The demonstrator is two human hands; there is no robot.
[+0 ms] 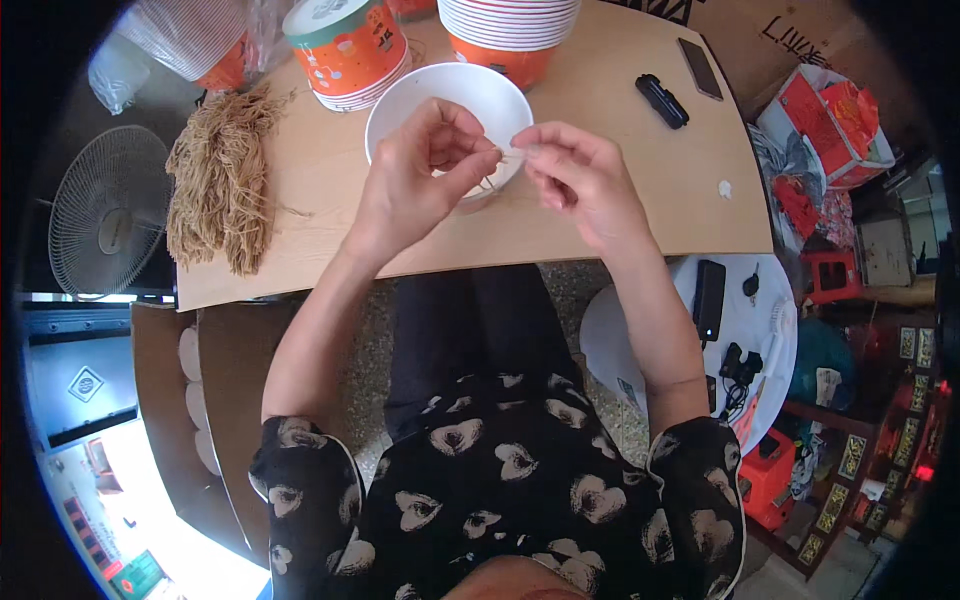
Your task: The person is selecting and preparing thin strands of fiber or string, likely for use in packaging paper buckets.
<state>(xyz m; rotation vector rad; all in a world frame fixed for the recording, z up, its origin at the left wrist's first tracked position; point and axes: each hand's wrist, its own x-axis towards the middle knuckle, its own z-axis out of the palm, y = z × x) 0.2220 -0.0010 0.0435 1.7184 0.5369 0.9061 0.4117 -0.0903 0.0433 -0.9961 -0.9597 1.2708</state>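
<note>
Both of my hands meet above a white bowl (450, 88), with their fingertips close together. My left hand (410, 185) is closed in a pinch on a thin tan string (490, 184), whose end hangs toward the bowl. Opposite it, my right hand (590, 180) pinches too, and a thin pale line runs between the two sets of fingertips. What exactly the right fingers grip is too small to make out. To the left, a thick bundle of tan strings (225, 180) drapes over the table's edge, one loose strand trailing toward the bowl.
Behind the bowl stand stacked orange paper buckets (350, 55) and another bucket stack (510, 35). A black oblong object (662, 100), a phone (700, 68) and a white scrap (725, 188) lie on the wooden table (660, 200). A fan (110, 225) stands left; a white round table (630, 335) right.
</note>
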